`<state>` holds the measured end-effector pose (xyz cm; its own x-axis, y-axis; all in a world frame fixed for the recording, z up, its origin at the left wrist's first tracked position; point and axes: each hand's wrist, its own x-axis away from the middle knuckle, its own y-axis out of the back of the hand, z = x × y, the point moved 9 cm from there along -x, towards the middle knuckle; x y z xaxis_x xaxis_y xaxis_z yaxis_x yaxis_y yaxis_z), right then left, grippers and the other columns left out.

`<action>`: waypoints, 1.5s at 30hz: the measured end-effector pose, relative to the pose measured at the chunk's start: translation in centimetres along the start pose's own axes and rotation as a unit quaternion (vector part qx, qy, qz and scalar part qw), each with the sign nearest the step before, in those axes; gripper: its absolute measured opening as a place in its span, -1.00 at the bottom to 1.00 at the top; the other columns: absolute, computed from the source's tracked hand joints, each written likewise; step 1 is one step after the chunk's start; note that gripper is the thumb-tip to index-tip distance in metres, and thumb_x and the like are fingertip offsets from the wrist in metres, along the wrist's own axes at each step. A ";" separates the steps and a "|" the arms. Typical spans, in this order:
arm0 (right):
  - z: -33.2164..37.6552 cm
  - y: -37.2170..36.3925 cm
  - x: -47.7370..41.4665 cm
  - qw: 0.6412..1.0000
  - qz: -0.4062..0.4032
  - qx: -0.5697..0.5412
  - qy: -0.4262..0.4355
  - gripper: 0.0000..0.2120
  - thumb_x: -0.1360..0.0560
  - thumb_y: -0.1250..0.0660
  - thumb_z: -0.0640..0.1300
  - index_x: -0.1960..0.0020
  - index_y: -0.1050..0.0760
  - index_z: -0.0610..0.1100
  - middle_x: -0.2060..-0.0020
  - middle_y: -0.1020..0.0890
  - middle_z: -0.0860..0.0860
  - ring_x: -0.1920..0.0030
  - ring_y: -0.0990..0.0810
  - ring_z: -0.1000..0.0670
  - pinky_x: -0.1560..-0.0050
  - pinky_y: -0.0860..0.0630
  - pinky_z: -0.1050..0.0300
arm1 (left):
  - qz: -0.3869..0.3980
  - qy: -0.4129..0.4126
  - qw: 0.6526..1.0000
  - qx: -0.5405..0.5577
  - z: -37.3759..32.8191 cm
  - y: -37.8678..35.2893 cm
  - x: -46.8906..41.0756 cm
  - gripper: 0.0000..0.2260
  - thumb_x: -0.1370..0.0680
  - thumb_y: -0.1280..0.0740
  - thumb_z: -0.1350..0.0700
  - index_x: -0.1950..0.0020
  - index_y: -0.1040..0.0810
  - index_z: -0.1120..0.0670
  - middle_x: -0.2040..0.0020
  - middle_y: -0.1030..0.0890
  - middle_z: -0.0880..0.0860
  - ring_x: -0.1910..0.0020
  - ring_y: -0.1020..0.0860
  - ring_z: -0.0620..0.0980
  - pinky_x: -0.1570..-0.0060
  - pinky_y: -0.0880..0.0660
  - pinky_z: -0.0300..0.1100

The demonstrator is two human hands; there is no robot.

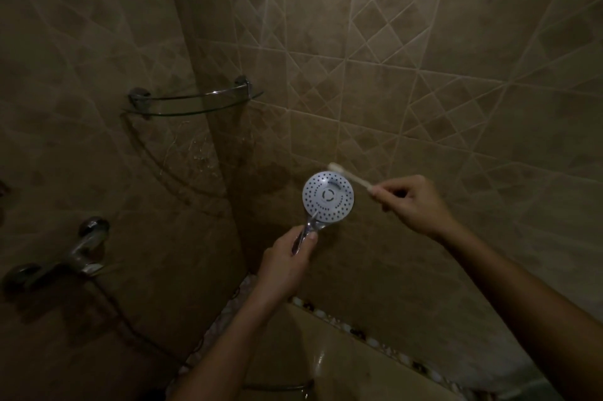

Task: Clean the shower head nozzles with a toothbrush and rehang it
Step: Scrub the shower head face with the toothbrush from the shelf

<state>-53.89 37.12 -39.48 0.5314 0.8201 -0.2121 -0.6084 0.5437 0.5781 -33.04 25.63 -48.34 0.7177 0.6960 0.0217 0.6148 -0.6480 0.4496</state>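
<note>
A round white shower head [328, 196] with many small nozzle holes faces me in the middle of the view. Its chrome handle is gripped by my left hand [288, 258] just below the disc. My right hand [412, 203] pinches the handle end of a pale toothbrush [350, 176]. The brush slants up to the left, with its bristle end at the upper rim of the shower head, touching it or just above it.
A glass corner shelf [192, 103] hangs on the tiled wall at upper left. A chrome mixer tap [70, 255] sits at lower left, and a dark hose [137, 332] runs down from it. A band of pebble tile [375, 337] crosses the wall below.
</note>
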 end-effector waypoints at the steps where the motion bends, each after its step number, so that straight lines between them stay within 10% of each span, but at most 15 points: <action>1: 0.0 -1.5 0.3 0.996 0.089 0.011 -0.002 -0.87 -0.56 -0.40 0.00 0.11 -0.71 0.05 0.34 -0.68 0.00 0.38 -0.56 0.10 0.37 -0.48 0.24 | 0.000 -0.001 1.000 -0.006 0.0 0.0 0.0 -0.78 -0.65 -0.19 -0.14 -0.08 -0.60 -0.12 0.20 -0.62 -0.09 0.18 -0.57 -0.12 0.12 -0.50 -0.11; 3: -0.4 -3.2 1.0 0.983 0.174 0.051 -0.013 -0.86 -0.54 -0.40 0.02 0.10 -0.71 0.02 0.34 -0.68 -0.03 0.39 -0.55 0.07 0.36 -0.47 0.19 | 0.000 -0.002 1.000 -0.011 0.1 0.0 -0.1 -0.77 -0.65 -0.18 -0.15 -0.11 -0.59 -0.12 0.14 -0.65 -0.07 0.11 -0.60 -0.11 0.05 -0.53 -0.09; 8: -0.3 0.8 0.0 0.996 -0.090 0.001 -0.021 -0.88 -0.58 -0.36 -0.03 0.08 -0.67 0.06 0.36 -0.66 0.04 0.39 -0.56 0.13 0.35 -0.48 0.21 | -0.005 -0.001 1.000 -0.002 0.1 -0.2 -0.1 -0.77 -0.66 -0.19 -0.14 -0.11 -0.60 -0.11 0.17 -0.62 -0.08 0.15 -0.58 -0.12 0.11 -0.49 -0.11; 13: -0.4 -3.8 0.9 0.980 0.192 0.057 -0.016 -0.85 -0.56 -0.39 0.02 0.14 -0.70 0.06 0.36 -0.66 -0.01 0.39 -0.53 0.03 0.35 -0.46 0.16 | -0.005 0.004 1.000 -0.007 0.0 -0.3 -0.1 -0.76 -0.65 -0.19 -0.15 -0.14 -0.60 -0.12 0.05 -0.68 -0.08 0.02 -0.62 -0.13 -0.07 -0.56 -0.02; 17: -0.4 0.6 -0.3 0.995 -0.091 0.021 -0.037 -0.89 -0.58 -0.37 -0.03 0.07 -0.67 0.06 0.38 -0.64 0.08 0.41 -0.55 0.20 0.38 -0.44 0.33 | -0.008 0.009 1.000 -0.005 0.0 0.0 -0.2 -0.76 -0.66 -0.19 -0.14 -0.13 -0.60 -0.10 0.08 -0.66 -0.04 0.06 -0.61 -0.09 -0.01 -0.55 -0.04; 22: 0.3 -4.5 0.8 0.976 0.208 0.062 -0.013 -0.83 -0.57 -0.37 -0.01 0.08 -0.70 -0.04 0.31 -0.66 -0.10 0.41 -0.51 0.13 0.40 -0.43 0.30 | -0.014 0.003 1.000 -0.018 0.1 0.4 -0.2 -0.77 -0.66 -0.19 -0.11 -0.10 -0.60 -0.08 0.13 -0.65 -0.05 0.11 -0.59 -0.10 0.11 -0.47 -0.14; 27: 0.0 -0.5 -1.1 0.998 -0.062 0.011 -0.023 -0.88 -0.59 -0.35 -0.02 0.07 -0.66 0.08 0.36 -0.65 0.08 0.41 -0.57 0.21 0.41 -0.43 0.34 | -0.012 0.013 1.000 -0.020 0.6 0.5 -0.4 -0.77 -0.66 -0.19 -0.13 -0.07 -0.60 -0.09 0.13 -0.66 -0.03 0.11 -0.61 -0.07 0.14 -0.48 -0.15; 32: 0.2 -5.4 -0.5 0.973 0.226 0.045 -0.023 -0.81 -0.57 -0.37 0.03 0.10 -0.71 -0.02 0.38 -0.61 -0.02 0.41 -0.47 0.08 0.40 -0.39 0.23 | -0.013 0.015 1.000 -0.015 1.0 0.4 -0.7 -0.76 -0.65 -0.20 -0.13 -0.12 -0.61 -0.08 0.06 -0.68 -0.07 0.03 -0.62 -0.11 -0.04 -0.55 -0.04; 37: 0.8 -1.7 -2.6 0.995 -0.054 0.081 -0.016 -0.84 -0.59 -0.35 -0.03 0.00 -0.69 -0.04 0.32 -0.68 0.05 0.33 -0.62 0.04 0.32 -0.58 0.09 | -0.007 0.014 1.000 -0.018 0.9 0.7 -0.9 -0.76 -0.65 -0.19 -0.14 -0.11 -0.60 -0.08 0.08 -0.67 -0.05 0.06 -0.62 -0.08 0.00 -0.54 -0.06; 41: 1.5 -6.2 -1.3 0.977 0.202 0.065 0.014 -0.84 -0.58 -0.36 0.01 0.02 -0.70 0.00 0.40 -0.64 0.11 0.46 -0.48 0.17 0.44 -0.40 0.31 | -0.005 0.024 1.000 -0.015 1.1 1.0 -1.2 -0.76 -0.65 -0.19 -0.14 -0.08 -0.59 -0.06 0.10 -0.67 -0.06 0.08 -0.62 -0.05 0.06 -0.51 -0.09; 45: 0.5 -2.8 -3.1 0.995 -0.045 0.089 -0.012 -0.84 -0.59 -0.36 -0.03 -0.05 -0.69 -0.04 0.34 -0.68 0.11 0.43 -0.55 0.17 0.45 -0.42 0.36 | -0.008 0.019 1.000 -0.023 1.1 1.2 -1.6 -0.76 -0.65 -0.19 -0.13 -0.08 -0.59 -0.07 0.11 -0.67 -0.07 0.08 -0.62 -0.07 0.03 -0.53 -0.08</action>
<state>-53.58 32.97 -40.06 0.5949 0.7636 -0.2511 -0.4445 0.5728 0.6887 -33.12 23.44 -48.81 0.6944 0.7179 0.0484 0.6097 -0.6228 0.4903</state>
